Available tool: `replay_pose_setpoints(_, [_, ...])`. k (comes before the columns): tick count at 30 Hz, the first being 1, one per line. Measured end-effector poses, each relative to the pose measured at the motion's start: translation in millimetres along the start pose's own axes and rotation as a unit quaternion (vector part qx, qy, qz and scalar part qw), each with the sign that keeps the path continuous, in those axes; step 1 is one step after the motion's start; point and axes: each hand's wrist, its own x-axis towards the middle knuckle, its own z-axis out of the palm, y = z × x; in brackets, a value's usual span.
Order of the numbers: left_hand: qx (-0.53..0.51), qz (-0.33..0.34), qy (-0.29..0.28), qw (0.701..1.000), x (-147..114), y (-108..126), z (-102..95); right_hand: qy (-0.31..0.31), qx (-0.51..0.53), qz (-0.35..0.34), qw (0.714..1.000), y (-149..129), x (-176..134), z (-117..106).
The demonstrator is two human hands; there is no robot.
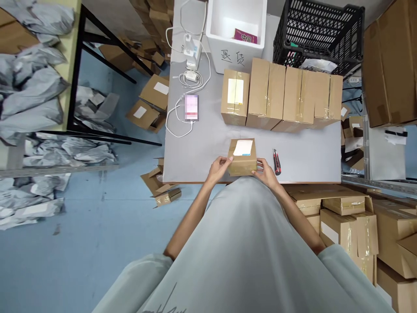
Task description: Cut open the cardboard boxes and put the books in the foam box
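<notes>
A small taped cardboard box [242, 166] with a white label [243, 148] on top is at the front edge of the grey table [211, 143]. My left hand [220, 167] grips its left side, the thumb near the top edge. On the opposite side my right hand [264, 172] holds the box at its lower right corner, fingers curled against the cardboard. Just right of that hand lies a red and black utility knife [276, 162]. I cannot see whether the box rests fully on the tabletop.
Several taller boxes [267, 93] stand in a row behind. Further back are a white foam bin [237, 54] and a black plastic crate [319, 34]. A phone [192, 108] with a charging cable lies at left. Stacked cartons [348, 226] sit below right; grey parcels [29, 87] fill shelving at left.
</notes>
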Motion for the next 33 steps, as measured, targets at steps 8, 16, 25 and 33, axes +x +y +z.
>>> replay_pose_setpoints(8, [-0.005,-0.031,-0.106,0.994,6,-42,20.1,-0.016,0.043,0.087,0.995,46,1,5])
replay_pose_setpoints(16, [0.028,-0.055,-0.066,0.996,11,-37,15.9,0.014,0.025,0.106,0.994,62,8,-3])
replay_pose_setpoints(25, [0.024,-0.011,0.055,0.998,109,68,-18.3,0.239,0.097,0.067,0.964,44,65,-106])
replay_pose_setpoints(33, [0.015,0.0,0.096,0.995,202,138,-8.8,0.32,0.18,0.095,0.925,7,144,-182])
